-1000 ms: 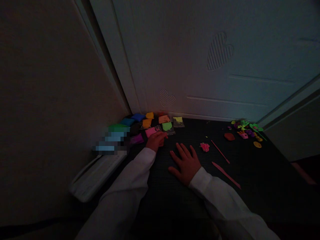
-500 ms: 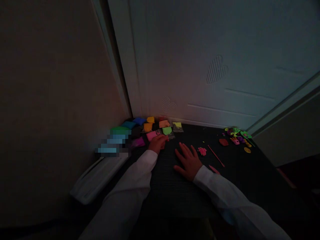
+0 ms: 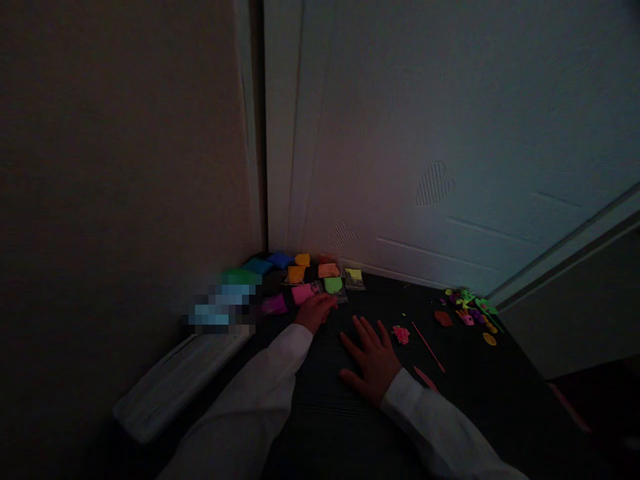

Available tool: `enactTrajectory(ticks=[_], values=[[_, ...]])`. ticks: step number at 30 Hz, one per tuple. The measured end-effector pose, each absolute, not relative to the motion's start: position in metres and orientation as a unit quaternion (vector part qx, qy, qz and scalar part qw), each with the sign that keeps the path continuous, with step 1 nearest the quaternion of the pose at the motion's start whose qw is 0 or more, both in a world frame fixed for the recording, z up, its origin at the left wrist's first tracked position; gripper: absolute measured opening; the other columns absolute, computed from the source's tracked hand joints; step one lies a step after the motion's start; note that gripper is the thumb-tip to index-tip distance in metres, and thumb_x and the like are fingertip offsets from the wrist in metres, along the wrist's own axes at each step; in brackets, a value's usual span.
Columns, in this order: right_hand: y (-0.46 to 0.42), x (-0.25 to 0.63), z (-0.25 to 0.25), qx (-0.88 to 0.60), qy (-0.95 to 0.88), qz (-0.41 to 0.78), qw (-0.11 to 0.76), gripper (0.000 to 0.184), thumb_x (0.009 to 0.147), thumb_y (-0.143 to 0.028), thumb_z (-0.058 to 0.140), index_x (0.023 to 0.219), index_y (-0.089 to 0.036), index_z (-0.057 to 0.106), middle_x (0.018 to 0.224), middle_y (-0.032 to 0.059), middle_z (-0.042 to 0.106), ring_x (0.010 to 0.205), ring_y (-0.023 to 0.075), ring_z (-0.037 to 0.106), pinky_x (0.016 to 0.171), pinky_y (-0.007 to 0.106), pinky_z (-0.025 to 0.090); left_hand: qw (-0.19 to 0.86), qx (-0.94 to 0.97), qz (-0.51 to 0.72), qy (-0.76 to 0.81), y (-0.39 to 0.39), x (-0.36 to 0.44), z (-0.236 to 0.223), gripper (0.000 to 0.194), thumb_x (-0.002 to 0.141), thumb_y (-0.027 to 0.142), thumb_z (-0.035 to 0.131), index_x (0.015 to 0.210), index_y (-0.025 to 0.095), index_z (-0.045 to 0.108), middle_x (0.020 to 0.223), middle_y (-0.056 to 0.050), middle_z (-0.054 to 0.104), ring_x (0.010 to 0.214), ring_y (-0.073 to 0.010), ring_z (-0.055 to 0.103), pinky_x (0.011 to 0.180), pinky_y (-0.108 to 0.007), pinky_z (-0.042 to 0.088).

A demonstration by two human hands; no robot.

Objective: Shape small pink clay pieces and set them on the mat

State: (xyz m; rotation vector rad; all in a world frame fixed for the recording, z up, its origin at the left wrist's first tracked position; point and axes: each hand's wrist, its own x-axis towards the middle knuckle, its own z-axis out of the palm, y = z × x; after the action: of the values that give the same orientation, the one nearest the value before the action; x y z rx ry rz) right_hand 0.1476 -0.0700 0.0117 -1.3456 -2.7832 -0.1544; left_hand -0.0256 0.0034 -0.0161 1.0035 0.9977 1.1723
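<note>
My left hand (image 3: 317, 313) is closed, its fingertips pressed together just in front of a pink clay packet (image 3: 303, 293) and a light green clay packet (image 3: 333, 285). Whatever those fingers may hold is too dark and small to make out. Palm down on the dark table (image 3: 330, 427), my right hand (image 3: 373, 363) lies flat with its fingers spread and nothing in it. Just right of it are a bumpy pink clay piece (image 3: 401, 335), a thin pink modelling stick (image 3: 429, 347) and a pink clay knife (image 3: 425, 378), partly beside my sleeve.
Blue (image 3: 281, 260), orange (image 3: 296, 274), purple (image 3: 275, 305) and pale yellow (image 3: 354, 279) packets line the back left. A long pale case (image 3: 185, 380) lies at the left edge. Small colourful clay pieces (image 3: 470, 310) and a reddish lump (image 3: 443, 319) sit at the right. A white panel (image 3: 380, 167) rises behind.
The view has tilted up, so the table things appear lower. My right hand's fingers are spread a little wider; my left hand stays closed by the packets.
</note>
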Motion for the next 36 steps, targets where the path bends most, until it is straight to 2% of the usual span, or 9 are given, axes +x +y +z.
enactTrajectory(ticks=[6,11,15,18,23,28,32,36], values=[[-0.0676,0.1503,0.0132,-0.468,-0.882,-0.052,0.021,0.060,0.072,-0.058,0.026,0.122,-0.026,0.025,0.133,0.0067,0.006,0.119,0.0267,0.008,0.092,0.049,0.000,0.610,0.427,0.503,0.439,0.0049,-0.0261,-0.0176,0.026,0.061,0.040,0.052,0.060,0.014,0.049,0.038,0.009,0.024,0.033,-0.0023,0.022,0.034,-0.016,0.014],[-0.0688,0.1489,0.0121,-0.420,-0.907,-0.028,0.014,0.061,0.071,-0.059,0.026,0.123,-0.028,0.021,0.133,0.0056,0.008,0.120,0.0244,0.007,0.093,0.047,0.000,0.613,0.435,0.502,0.429,0.0049,-0.0267,-0.0185,0.026,0.062,0.040,0.051,0.061,0.014,0.049,0.038,0.009,0.025,0.033,-0.0023,0.022,0.034,-0.016,0.013],[-0.0687,0.1490,0.0105,-0.480,-0.877,-0.025,0.023,0.061,0.072,-0.058,0.023,0.123,-0.025,0.022,0.133,0.0075,0.007,0.119,0.0265,0.008,0.092,0.049,0.001,0.616,0.432,0.500,0.429,0.0052,-0.0271,-0.0190,0.026,0.061,0.040,0.052,0.061,0.014,0.049,0.038,0.009,0.025,0.032,-0.0022,0.022,0.034,-0.016,0.014],[-0.0696,0.1489,0.0118,-0.436,-0.900,-0.016,0.015,0.062,0.071,-0.059,0.027,0.124,-0.028,0.019,0.133,0.0051,0.008,0.119,0.0252,0.008,0.093,0.047,0.001,0.619,0.430,0.498,0.430,0.0050,-0.0272,-0.0181,0.026,0.061,0.040,0.052,0.061,0.014,0.048,0.037,0.009,0.025,0.032,-0.0022,0.022,0.034,-0.016,0.014],[-0.0699,0.1473,0.0137,-0.494,-0.869,-0.024,0.028,0.058,0.072,-0.058,0.024,0.121,-0.026,0.027,0.133,0.0063,0.008,0.119,0.0270,0.010,0.091,0.049,0.001,0.618,0.435,0.496,0.427,0.0052,-0.0277,-0.0171,0.026,0.061,0.040,0.052,0.061,0.014,0.048,0.036,0.009,0.026,0.032,-0.0023,0.023,0.034,-0.016,0.015],[-0.0701,0.1470,0.0137,-0.451,-0.892,-0.027,0.028,0.059,0.071,-0.059,0.026,0.121,-0.027,0.026,0.133,0.0049,0.011,0.119,0.0251,0.009,0.092,0.048,0.001,0.613,0.425,0.503,0.436,0.0053,-0.0274,-0.0161,0.026,0.060,0.039,0.053,0.060,0.014,0.048,0.036,0.009,0.026,0.031,-0.0022,0.023,0.034,-0.016,0.014],[-0.0674,0.1493,0.0120,-0.514,-0.856,-0.039,0.048,0.059,0.073,-0.057,0.024,0.120,-0.023,0.032,0.133,0.0070,0.011,0.118,0.0272,0.010,0.091,0.049,0.001,0.607,0.426,0.498,0.449,0.0010,-0.0252,-0.0123,0.026,0.060,0.039,0.053,0.059,0.013,0.048,0.036,0.009,0.026,0.031,-0.0019,0.023,0.034,-0.016,0.013],[-0.0715,0.1474,0.0083,-0.454,-0.888,0.003,0.073,0.061,0.070,-0.060,0.026,0.121,-0.024,0.030,0.132,0.0063,0.014,0.118,0.0259,0.011,0.092,0.048,-0.001,0.573,0.433,0.517,0.466,-0.0037,-0.0228,-0.0093,0.023,0.063,0.036,0.051,0.059,0.014,0.047,0.035,0.009,0.024,0.031,-0.0018,0.021,0.034,-0.016,0.014]])
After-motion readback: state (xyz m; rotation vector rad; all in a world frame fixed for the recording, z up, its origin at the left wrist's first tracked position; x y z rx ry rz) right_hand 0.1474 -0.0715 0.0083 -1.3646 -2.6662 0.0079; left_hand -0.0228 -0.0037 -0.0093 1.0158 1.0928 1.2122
